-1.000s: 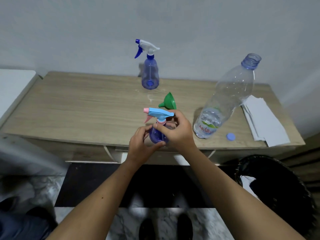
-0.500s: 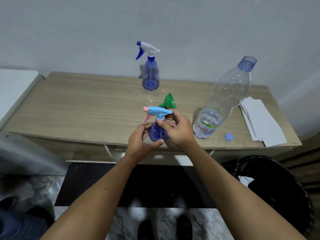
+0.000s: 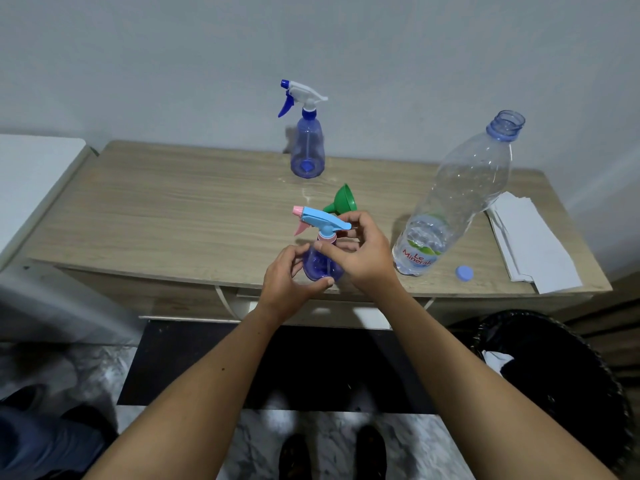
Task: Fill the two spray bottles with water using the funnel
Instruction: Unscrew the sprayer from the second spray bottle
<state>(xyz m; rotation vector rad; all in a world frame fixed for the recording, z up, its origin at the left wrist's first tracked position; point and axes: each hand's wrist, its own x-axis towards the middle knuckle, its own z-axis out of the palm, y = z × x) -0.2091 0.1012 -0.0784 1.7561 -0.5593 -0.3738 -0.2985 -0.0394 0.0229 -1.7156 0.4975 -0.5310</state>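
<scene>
Little has shifted over the last second: our hands stay on the near spray bottle (image 3: 322, 263) at the front edge of the surface (image 3: 173, 209), and its blue trigger head with the pink nozzle (image 3: 320, 220) has barely turned.

Our left hand (image 3: 289, 282) curls around the lower body of this bottle, thumb across the front, steadying it. Our right hand (image 3: 363, 254) closes around the neck, thumb and fingers pinching the pink collar just under the trigger head. We judge that we are turning the head at the collar; whether on or off we cannot tell. To do it well we keep the body still with the left hand, twist only the collar, and hold the bottle upright so nothing spills.

Just behind our right hand the green funnel (image 3: 341, 202) lies on its side. To the right the large water bottle (image 3: 460, 199) stands uncapped, with water only in its lower part, its blue cap (image 3: 464, 273) beside it and folded paper (image 3: 530, 244) further right. At the far edge, by the wall, the second spray bottle (image 3: 307, 140) stands upright with its white and blue head on.
</scene>
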